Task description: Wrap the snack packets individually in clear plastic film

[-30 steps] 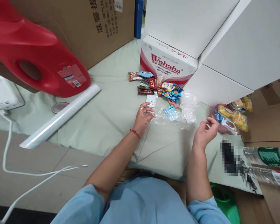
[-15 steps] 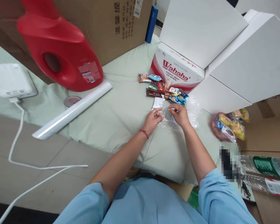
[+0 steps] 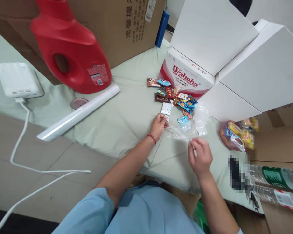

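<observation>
Head view: clear film (image 3: 180, 134) spans both hands, right of centre.
Snack pile (image 3: 169, 92) just above, Wahaha box (image 3: 185, 77) behind blocking that side; red jug (image 3: 80, 55) upper left (white tube (image 3: 80, 112) just below it). Left hand (image 3: 160, 126) curled, pinching film's left end; right hand (image 3: 200, 156) pinches its lower-right end, fingertips together.

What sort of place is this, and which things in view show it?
Probably a lived-in room, perhaps in a home or dormitory: a pale green cloth bears wrapped snacks, a red plastic jug and a Wahaha water carton.
</observation>
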Demonstrator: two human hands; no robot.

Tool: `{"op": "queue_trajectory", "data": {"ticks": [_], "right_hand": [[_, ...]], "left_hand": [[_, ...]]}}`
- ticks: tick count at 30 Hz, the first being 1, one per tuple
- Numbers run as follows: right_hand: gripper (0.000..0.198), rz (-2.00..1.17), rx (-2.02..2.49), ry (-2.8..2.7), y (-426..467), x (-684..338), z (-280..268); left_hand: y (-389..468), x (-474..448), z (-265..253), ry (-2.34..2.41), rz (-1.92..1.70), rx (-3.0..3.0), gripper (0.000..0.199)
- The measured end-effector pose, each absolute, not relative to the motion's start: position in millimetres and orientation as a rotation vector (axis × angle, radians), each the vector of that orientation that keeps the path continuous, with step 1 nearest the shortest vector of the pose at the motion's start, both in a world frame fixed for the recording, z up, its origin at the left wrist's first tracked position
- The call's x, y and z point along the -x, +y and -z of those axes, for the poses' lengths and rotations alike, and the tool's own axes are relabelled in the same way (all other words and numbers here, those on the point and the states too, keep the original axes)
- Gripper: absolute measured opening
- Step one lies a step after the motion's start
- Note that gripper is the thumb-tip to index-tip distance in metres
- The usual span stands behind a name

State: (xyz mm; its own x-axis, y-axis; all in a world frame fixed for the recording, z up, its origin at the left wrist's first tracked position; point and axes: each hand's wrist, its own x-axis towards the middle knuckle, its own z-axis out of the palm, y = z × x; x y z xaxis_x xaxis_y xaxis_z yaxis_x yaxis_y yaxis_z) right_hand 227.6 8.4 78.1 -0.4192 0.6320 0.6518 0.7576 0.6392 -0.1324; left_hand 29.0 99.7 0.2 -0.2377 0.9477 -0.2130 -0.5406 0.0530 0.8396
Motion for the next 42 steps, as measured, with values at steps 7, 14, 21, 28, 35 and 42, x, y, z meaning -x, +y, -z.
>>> {"op": "queue_trajectory", "data": {"ticks": [7,14,21,28,35,42], "right_hand": [[0.021,-0.208,1.287,-2.228,-82.0,-248.3,-30.2],[0.032,-0.704,1.597,-1.778,-39.6,-275.5,-50.7],[0.025,-0.88,1.543,-1.683,11.0,-213.9,-16.4],[0.026,-1.202,1.419,-1.466,19.5,-213.4,-17.4],[0.011,-0.989,1.303,-1.861,10.9,-207.2,-46.7],[0.009,-0.917,1.322,-1.845,15.9,-231.3,-54.2]], "left_hand": [[90.9,-23.3,-7.2,1.073,-1.449,-0.558,0.018],[56.3,-23.2,-35.1,1.142,-1.528,-0.99,0.017],[9.0,-17.4,-38.3,1.162,-1.517,-0.926,0.029],[-32.4,37.8,-28.6,1.756,-1.425,-1.096,0.024],[-22.9,3.5,-71.6,1.564,-1.212,-2.127,0.054],[18.1,0.8,-31.5,1.495,-1.131,-1.652,0.024]]}}
